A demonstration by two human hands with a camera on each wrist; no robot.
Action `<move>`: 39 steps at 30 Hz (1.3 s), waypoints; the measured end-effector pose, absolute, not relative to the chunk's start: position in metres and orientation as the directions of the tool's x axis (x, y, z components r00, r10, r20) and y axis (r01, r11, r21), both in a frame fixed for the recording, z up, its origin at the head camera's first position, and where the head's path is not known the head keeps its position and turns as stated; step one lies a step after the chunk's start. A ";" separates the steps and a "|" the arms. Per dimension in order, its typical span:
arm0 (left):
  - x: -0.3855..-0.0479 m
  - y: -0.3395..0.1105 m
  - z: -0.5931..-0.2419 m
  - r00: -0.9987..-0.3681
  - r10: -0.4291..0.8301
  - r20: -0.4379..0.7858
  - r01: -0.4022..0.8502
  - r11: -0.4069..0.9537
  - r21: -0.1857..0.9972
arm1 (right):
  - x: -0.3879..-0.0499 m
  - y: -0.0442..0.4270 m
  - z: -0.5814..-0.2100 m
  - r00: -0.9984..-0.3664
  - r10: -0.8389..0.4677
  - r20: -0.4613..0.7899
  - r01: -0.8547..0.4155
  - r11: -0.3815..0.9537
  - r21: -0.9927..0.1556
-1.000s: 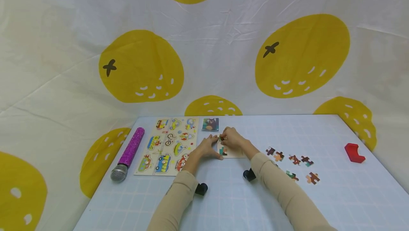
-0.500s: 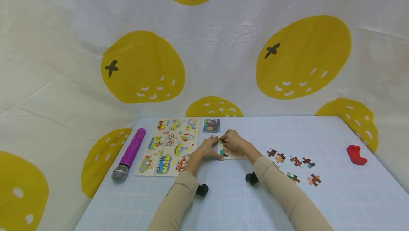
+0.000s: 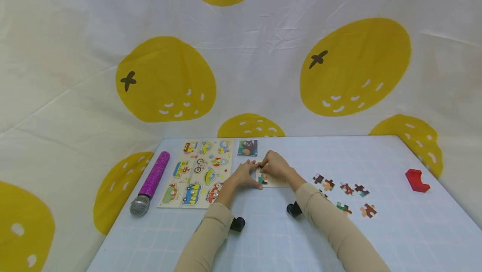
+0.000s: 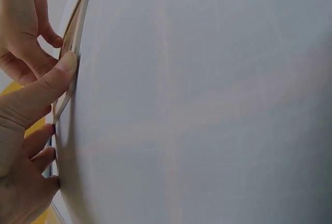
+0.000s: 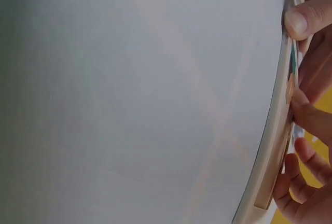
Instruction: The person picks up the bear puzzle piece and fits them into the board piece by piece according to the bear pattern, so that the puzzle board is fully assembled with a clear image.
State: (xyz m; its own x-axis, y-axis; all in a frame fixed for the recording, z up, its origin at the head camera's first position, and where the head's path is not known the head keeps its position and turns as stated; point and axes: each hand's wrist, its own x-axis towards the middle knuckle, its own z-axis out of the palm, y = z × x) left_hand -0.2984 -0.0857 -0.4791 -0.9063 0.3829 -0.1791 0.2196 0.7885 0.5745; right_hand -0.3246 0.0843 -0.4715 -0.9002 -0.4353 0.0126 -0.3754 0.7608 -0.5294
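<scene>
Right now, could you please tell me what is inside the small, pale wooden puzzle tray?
A green-and-orange jigsaw piece lies in the near left corner of the tray. The right hand covers much of the rest, so whatever is beneath it cannot be seen.

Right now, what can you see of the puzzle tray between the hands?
The tray is pale and wood-looking, with a raised rim, and appears to lie flat on the table. A partly green piece sits near its near left corner. The left hand touches its rim with the thumb; the right hand is over it, hiding much of its inside.
</scene>
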 end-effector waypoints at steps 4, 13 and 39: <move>-0.298 -0.086 -0.478 -0.904 0.377 -0.201 0.204 0.793 0.574 | -0.324 0.086 -0.470 -0.910 -0.413 -0.031 -0.325 0.759 -0.565; -0.299 -0.085 -0.477 -0.902 0.369 -0.223 0.194 0.810 0.553 | -0.310 0.145 -0.448 -0.858 -0.513 -0.020 -0.381 0.662 -0.646; -0.298 -0.085 -0.479 -0.904 0.375 -0.206 0.199 0.795 0.572 | -0.224 0.385 -0.462 -0.966 -0.163 -0.199 -0.011 0.799 -0.601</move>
